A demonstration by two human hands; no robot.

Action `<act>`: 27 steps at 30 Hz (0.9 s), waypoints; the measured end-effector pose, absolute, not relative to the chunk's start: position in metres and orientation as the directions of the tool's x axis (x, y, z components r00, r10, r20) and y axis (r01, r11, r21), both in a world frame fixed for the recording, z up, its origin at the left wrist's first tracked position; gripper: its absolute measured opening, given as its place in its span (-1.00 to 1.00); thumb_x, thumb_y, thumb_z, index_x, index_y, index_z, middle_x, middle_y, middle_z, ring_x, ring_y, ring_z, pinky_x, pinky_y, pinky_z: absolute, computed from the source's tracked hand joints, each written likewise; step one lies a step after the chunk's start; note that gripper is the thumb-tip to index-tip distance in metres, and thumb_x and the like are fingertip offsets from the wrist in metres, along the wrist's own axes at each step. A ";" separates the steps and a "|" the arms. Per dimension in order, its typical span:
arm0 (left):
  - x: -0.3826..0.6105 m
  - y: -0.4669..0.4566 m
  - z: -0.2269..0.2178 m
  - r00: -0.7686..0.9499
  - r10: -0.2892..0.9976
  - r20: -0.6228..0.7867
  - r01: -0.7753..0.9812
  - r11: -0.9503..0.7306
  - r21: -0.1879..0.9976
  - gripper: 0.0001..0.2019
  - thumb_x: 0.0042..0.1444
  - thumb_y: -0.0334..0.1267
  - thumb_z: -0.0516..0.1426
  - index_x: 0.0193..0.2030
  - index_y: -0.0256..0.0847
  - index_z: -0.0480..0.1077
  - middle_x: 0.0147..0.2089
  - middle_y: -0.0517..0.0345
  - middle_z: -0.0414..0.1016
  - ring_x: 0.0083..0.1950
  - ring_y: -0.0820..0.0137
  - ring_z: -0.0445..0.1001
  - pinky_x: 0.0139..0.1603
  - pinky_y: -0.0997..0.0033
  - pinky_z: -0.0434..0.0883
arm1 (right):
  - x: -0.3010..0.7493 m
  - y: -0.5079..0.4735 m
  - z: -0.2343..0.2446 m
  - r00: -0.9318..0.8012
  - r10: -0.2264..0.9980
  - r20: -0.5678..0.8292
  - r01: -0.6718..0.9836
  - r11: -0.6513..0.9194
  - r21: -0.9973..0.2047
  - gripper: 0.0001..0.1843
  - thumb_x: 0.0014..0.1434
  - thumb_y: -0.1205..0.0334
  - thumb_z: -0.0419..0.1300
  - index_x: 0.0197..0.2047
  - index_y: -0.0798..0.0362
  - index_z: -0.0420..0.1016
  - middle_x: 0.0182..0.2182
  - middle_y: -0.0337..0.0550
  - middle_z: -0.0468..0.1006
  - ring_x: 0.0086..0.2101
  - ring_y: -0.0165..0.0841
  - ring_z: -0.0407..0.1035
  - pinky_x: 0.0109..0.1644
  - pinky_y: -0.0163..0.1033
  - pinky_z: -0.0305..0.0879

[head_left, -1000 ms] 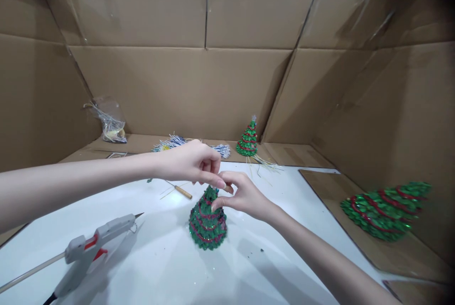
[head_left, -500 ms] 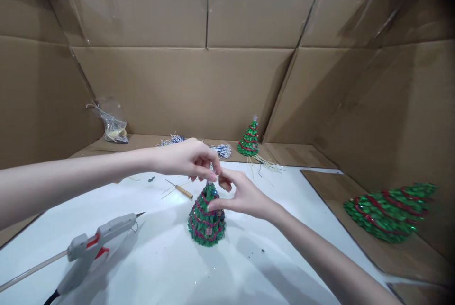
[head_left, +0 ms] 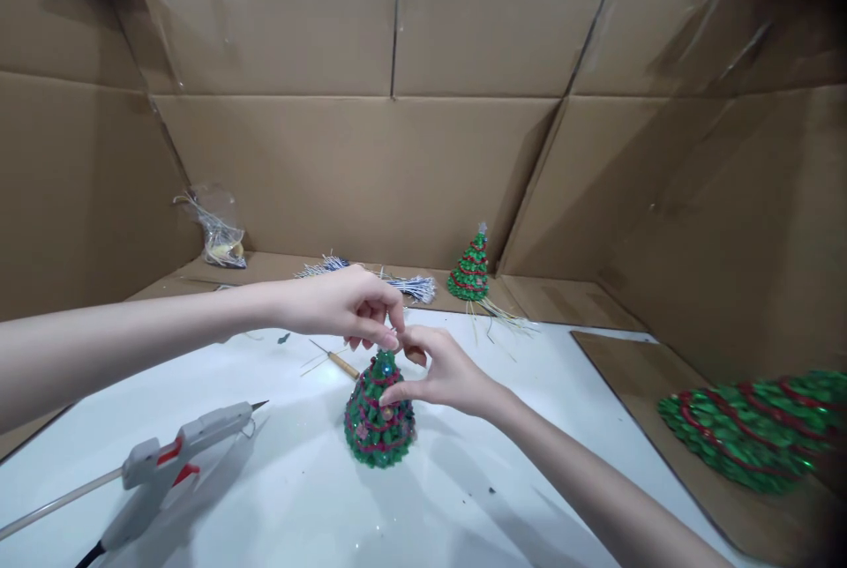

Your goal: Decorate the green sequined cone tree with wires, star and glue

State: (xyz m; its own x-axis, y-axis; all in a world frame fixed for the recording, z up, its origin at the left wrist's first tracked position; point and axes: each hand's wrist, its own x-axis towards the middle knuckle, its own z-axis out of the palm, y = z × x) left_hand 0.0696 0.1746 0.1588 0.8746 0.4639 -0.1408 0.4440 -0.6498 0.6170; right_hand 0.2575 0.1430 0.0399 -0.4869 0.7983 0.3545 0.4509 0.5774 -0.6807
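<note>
The head camera looks forward and down from the near side of the white bench (head_left: 304, 506), its wide view placing the left hand (head_left: 350, 308) and right hand (head_left: 446, 369) mid-frame, the cardboard wall (head_left: 311, 175) beyond.

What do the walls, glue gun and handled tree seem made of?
Walls: matte cardboard, by the brown creased panels. Glue gun: probably hard plastic, by its smooth grey body. Handled tree: shiny green pieces, perhaps plastic or foil, by the sparkle.
</note>
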 end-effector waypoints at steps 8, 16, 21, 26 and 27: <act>0.065 0.176 0.162 0.870 0.467 -0.159 0.470 -0.684 0.557 -0.87 0.18 -0.27 0.14 -0.21 -0.29 0.46 -0.49 0.21 0.45 -0.49 0.54 0.43 -0.49 0.65 0.33 | 0.243 0.139 0.038 -0.412 0.836 0.363 0.481 0.538 -0.693 -0.38 -0.41 -0.14 0.47 -0.47 0.05 0.23 -0.56 -0.38 0.15 -0.51 -0.48 0.03 -0.46 -0.37 -0.07; 0.069 0.168 0.161 0.905 0.415 -0.090 0.412 -0.809 0.420 -0.89 0.18 -0.32 0.14 -0.24 -0.28 0.49 -0.49 0.21 0.42 -0.48 0.55 0.35 -0.48 0.66 0.24 | 0.246 0.142 0.035 -0.444 0.823 0.353 0.489 0.553 -0.674 -0.39 -0.35 -0.20 0.42 -0.41 0.06 0.29 -0.55 -0.36 0.16 -0.51 -0.47 0.01 -0.47 -0.36 -0.07; 0.068 0.163 0.168 0.896 0.422 -0.139 0.438 -0.785 0.438 -0.78 0.25 -0.28 0.06 -0.07 -0.27 0.47 -0.43 0.15 0.49 -0.43 0.51 0.40 -0.42 0.64 0.28 | 0.250 0.141 0.046 -0.481 0.788 0.384 0.412 0.590 -0.694 -0.38 -0.26 -0.16 0.41 -0.23 0.07 0.41 -0.51 -0.34 0.17 -0.49 -0.45 0.01 -0.44 -0.34 -0.01; 0.061 0.155 0.176 0.868 0.478 -0.133 0.481 -0.745 0.462 -0.70 0.29 -0.22 -0.01 0.08 -0.16 0.39 -0.26 0.11 0.54 -0.41 0.51 0.42 -0.40 0.62 0.30 | 0.257 0.143 0.063 -0.454 0.794 0.404 0.372 0.581 -0.724 -0.57 0.00 -0.08 0.30 -0.17 0.05 0.44 -0.53 -0.35 0.10 -0.48 -0.45 0.04 -0.40 -0.33 0.00; 0.059 0.153 0.178 0.851 0.508 -0.131 0.510 -0.741 0.438 -0.69 0.29 -0.20 -0.01 0.10 -0.17 0.38 -0.27 0.12 0.54 -0.42 0.51 0.41 -0.42 0.62 0.28 | 0.257 0.144 0.067 -0.447 0.795 0.411 0.372 0.582 -0.723 -0.62 0.05 -0.06 0.26 -0.19 0.05 0.45 -0.54 -0.36 0.08 -0.49 -0.45 0.05 -0.40 -0.32 0.00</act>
